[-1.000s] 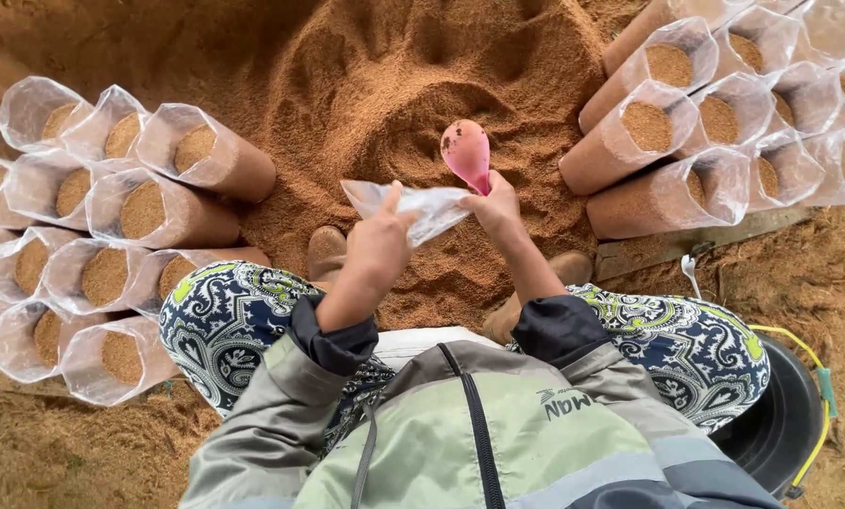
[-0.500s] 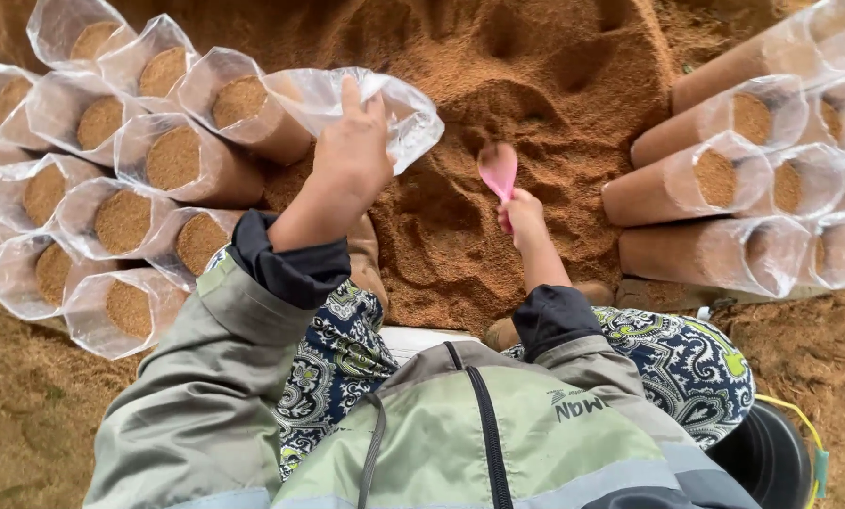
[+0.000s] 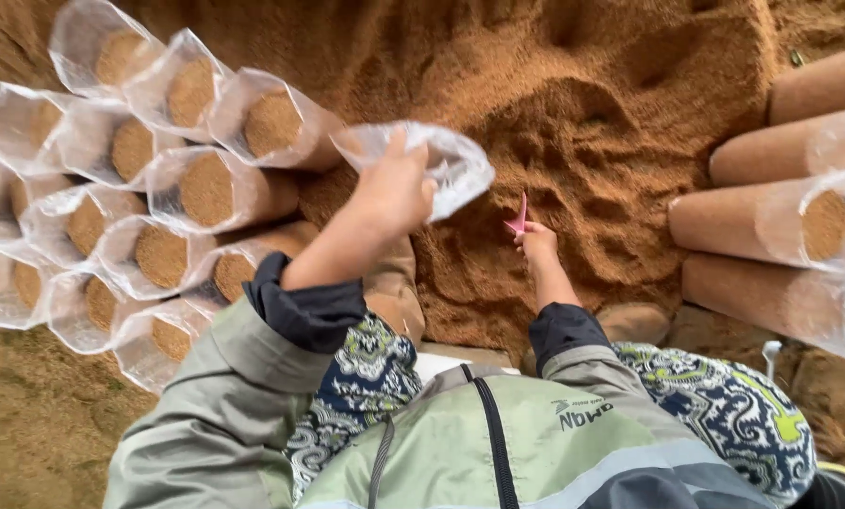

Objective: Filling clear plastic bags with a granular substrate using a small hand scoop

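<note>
Two hands work over a heap of brown sawdust (image 3: 630, 141). The left hand (image 3: 394, 188) is raised, its fingers closed on the mouth of an empty clear plastic bag (image 3: 451, 165), which hangs just beyond the fingertips. The right hand (image 3: 535, 243) sits low on the heap, fingers wrapped around a pink scoop (image 3: 519, 217) that juts up past the knuckles; its bowl seems turned edge-on, so any load is hard to tell. Filled bags (image 3: 205, 188) lie stacked to the left of the left hand, more to the right (image 3: 780, 221). The step in hand looks like bag-filling; next, scoop and bag mouth must meet.
</note>
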